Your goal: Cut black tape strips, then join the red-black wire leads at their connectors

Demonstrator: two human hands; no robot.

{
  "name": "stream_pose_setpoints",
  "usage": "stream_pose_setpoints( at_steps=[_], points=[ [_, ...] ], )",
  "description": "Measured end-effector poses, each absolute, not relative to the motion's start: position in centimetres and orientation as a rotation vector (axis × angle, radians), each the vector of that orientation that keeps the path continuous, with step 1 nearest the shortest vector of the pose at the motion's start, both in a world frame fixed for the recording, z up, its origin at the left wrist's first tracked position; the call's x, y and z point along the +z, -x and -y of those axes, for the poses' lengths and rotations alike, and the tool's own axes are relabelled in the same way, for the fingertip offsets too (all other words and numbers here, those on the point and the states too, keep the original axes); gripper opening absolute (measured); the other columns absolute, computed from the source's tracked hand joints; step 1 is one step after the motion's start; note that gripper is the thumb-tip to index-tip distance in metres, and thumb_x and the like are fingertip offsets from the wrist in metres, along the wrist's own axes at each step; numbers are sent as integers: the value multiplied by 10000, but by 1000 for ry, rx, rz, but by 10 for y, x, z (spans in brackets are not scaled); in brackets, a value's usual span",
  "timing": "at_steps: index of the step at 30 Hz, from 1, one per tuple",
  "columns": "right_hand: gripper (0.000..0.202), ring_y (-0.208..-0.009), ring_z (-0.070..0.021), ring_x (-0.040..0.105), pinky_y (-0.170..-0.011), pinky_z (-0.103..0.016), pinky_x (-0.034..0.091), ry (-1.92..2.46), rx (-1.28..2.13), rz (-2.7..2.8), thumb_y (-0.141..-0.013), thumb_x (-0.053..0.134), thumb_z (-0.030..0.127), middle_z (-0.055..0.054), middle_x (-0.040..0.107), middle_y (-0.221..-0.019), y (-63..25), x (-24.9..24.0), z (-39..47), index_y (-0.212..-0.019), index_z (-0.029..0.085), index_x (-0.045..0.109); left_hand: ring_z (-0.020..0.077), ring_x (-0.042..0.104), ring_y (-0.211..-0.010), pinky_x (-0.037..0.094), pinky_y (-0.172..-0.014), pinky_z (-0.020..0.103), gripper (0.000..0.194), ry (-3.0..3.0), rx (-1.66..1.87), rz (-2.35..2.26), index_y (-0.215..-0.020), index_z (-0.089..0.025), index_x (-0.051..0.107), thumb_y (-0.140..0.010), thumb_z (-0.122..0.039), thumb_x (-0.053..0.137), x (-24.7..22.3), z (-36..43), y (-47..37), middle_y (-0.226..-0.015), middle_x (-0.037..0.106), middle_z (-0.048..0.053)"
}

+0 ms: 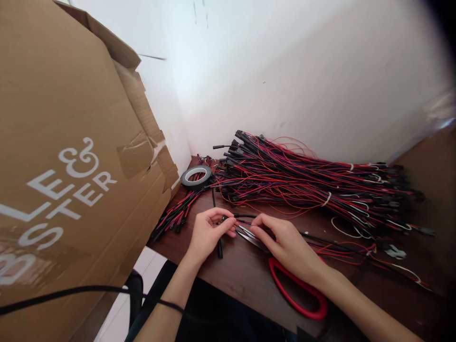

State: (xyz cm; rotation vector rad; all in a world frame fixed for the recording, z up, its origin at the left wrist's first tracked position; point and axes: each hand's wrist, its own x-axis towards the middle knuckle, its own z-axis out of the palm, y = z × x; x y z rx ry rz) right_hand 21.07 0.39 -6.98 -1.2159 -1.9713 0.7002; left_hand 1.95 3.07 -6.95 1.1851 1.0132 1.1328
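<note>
My left hand (212, 232) is closed in a pinch on the end of a thin wire harness, with a small black piece showing at the fingertips. Just to its right, my right hand (281, 237) pinches the same harness, whose black-sleeved length (342, 243) trails off to the right. Beneath the right hand lies a pair of scissors (297, 297) with red handles, its blades pointing between the two hands. A short black tube (219, 248) rests on the table below the left hand. Exactly what sits between the fingertips is partly hidden.
Large bundles of red and black wires (285, 175) lie along the wall. A roll of black tape (195, 177) rests on shorter wires (174, 213) at the left. A big cardboard box (81, 114) stands left of the brown table (228, 275). A black cable crosses my left forearm.
</note>
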Motion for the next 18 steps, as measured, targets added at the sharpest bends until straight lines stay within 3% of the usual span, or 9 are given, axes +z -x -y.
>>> stream_pose_setpoints(
  at_steps=[7,18],
  points=[
    [211,-723,-175,593,-679,-278,410,1215,712,1921,-960,494,267,-32,665,-793,-208,-67,-3,-803,194,615,116,674,-509,566,-528,176,330,-1194,1153,-1019,-782,-102,686,-634,-346,852,-67,-31,-20,-630,714,26],
    [267,-640,-170,539,-616,-293,386,1279,605,1927,-918,517,252,-24,606,-687,-207,-63,-4,-655,206,523,166,714,-576,617,-595,237,287,-1229,1211,-1043,-777,-109,717,-662,-342,840,-68,-28,-20,-671,733,46]
  ],
)
